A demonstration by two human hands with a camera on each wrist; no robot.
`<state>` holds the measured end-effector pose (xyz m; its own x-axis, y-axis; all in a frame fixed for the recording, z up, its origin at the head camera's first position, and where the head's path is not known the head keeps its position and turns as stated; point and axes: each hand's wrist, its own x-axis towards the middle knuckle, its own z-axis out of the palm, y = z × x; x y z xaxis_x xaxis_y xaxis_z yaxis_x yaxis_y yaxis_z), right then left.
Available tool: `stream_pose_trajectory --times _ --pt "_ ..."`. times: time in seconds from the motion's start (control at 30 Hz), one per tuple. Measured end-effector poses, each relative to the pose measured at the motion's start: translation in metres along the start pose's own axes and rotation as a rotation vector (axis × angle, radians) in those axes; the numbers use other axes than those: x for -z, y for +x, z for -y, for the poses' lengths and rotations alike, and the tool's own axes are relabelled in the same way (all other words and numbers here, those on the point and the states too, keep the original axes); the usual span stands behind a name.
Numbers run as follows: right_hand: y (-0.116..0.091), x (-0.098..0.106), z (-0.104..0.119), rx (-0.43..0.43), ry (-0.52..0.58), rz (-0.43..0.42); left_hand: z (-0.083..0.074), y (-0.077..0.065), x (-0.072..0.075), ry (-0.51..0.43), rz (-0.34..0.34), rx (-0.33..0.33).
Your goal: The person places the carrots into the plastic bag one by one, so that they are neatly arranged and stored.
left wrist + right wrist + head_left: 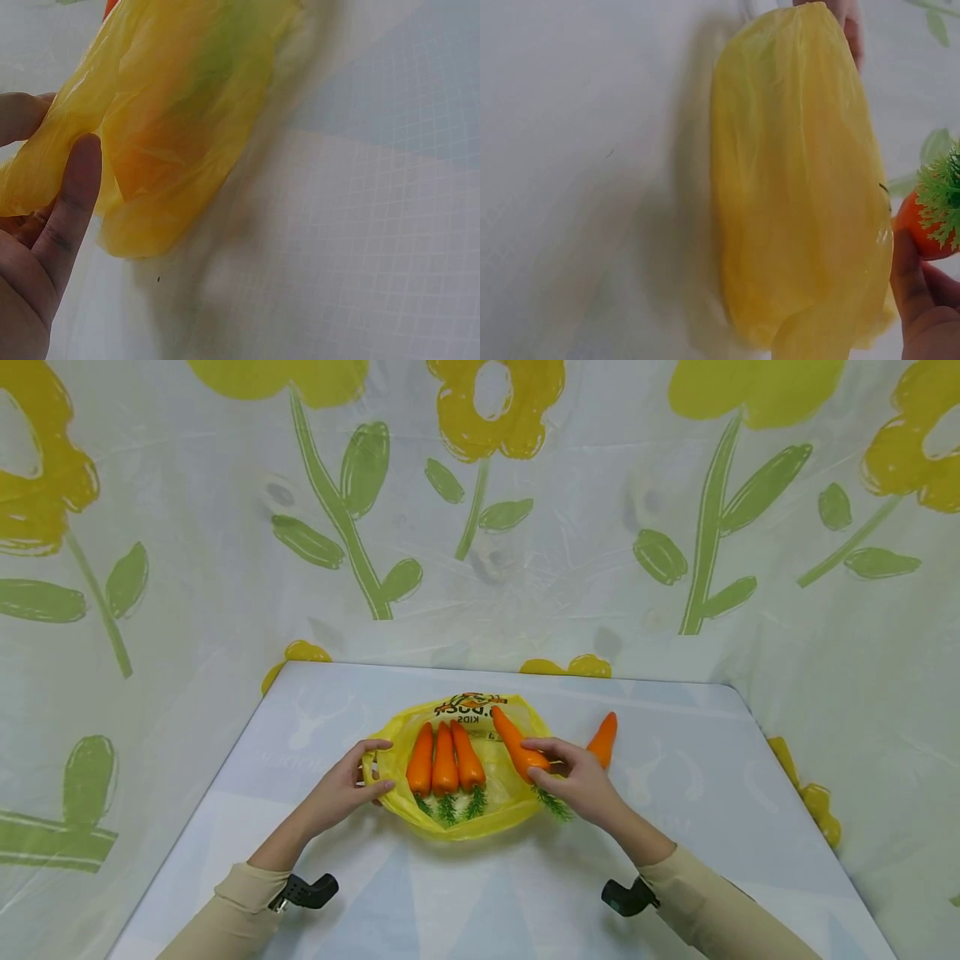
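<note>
A yellow plastic bag lies on the table with its mouth spread wide. Three orange carrots with green tops lie side by side inside it. My left hand pinches the bag's left rim; in the left wrist view the thumb presses against the yellow film. With my right hand I hold another carrot by its thick end over the right part of the bag, its tip pointing away and its green leaves hanging below. One more carrot lies beyond my right hand, partly hidden by it.
The pale table has faint printed patterns and rounded far corners. Behind it and at both sides hangs a white curtain printed with yellow flowers. A black device is strapped to each wrist, below the beige sleeves.
</note>
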<state>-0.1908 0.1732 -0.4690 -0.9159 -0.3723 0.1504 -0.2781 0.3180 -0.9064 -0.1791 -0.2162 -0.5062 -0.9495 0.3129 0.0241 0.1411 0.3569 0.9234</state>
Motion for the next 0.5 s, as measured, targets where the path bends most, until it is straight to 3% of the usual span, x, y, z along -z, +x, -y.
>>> stream_pose_trajectory --times 0.23,0.5 --pt "0.009 -0.006 0.003 -0.053 -0.025 0.009 -0.001 0.0 -0.001 0.001 0.0 0.008" --pt "0.015 -0.014 0.003 -0.046 -0.028 0.02 -0.002 0.0 -0.001 0.01 -0.003 0.008"
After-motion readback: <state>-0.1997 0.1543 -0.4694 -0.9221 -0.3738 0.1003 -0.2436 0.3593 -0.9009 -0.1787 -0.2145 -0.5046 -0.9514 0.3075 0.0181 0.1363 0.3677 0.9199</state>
